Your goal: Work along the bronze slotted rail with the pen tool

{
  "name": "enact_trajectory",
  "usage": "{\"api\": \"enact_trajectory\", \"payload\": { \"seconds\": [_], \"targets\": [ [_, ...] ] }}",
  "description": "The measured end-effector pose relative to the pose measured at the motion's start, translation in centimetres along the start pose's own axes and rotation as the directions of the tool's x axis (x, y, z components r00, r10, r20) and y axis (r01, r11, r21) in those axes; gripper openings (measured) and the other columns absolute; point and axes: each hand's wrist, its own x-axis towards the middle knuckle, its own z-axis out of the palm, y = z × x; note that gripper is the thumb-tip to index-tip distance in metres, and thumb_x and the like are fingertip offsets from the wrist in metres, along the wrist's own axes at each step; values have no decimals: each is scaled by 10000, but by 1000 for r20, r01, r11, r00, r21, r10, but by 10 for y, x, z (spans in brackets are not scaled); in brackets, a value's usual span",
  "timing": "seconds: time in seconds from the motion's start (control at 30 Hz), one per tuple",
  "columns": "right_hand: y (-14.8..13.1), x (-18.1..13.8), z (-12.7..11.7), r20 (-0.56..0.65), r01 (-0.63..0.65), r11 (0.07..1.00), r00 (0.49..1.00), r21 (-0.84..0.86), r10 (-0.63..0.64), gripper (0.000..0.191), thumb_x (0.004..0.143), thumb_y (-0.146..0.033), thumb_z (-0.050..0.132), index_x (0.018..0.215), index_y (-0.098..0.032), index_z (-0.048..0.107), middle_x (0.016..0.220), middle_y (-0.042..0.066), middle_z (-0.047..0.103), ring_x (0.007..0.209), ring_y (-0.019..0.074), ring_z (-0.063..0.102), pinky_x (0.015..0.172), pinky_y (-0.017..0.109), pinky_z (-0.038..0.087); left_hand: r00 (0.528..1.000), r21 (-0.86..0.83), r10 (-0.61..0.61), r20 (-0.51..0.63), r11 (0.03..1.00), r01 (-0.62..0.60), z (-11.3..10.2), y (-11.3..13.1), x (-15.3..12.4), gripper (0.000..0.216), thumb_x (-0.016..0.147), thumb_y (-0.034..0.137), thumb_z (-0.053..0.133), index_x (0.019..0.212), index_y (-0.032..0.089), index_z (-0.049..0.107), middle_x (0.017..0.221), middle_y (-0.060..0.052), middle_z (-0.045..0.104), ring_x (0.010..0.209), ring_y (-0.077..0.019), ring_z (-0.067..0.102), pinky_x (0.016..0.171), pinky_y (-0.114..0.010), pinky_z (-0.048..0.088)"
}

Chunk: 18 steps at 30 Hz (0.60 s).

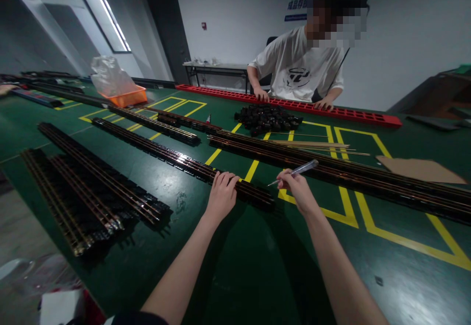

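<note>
My left hand (222,193) lies over a long black strip (184,162) with copper-coloured rods running along it, its fingers bent across the strip near the right end. My right hand (295,186) is closed on a small screwdriver (304,167) with a clear handle. Its thin tip points left, a little above and apart from the strip's end. Behind, a longer black strip with rods (331,167) runs off to the right. My left palm and the strip's underside are hidden.
More black strips (103,178) lie at the left. Across the table, a person in a white shirt (294,65) touches a long red slotted tray (353,114). Nearby are a pile of black parts (268,118), thin rods (312,144), cardboard (423,169) and an orange basket (128,97).
</note>
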Motion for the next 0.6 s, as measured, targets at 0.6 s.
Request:
{"api": "enact_trajectory", "payload": {
  "seconds": [0.6],
  "targets": [
    [38, -49, 89, 262, 485, 328, 802, -811, -538, 145, 893, -176, 421, 936, -158, 558, 1029, 139, 668, 1002, 258, 606, 901, 422, 440, 1000, -125, 1, 19, 992, 1, -1, -7, 1, 341, 774, 100, 492, 1100, 163, 570, 1121, -88, 612, 1118, -240, 497, 1101, -480, 293]
  ]
}}
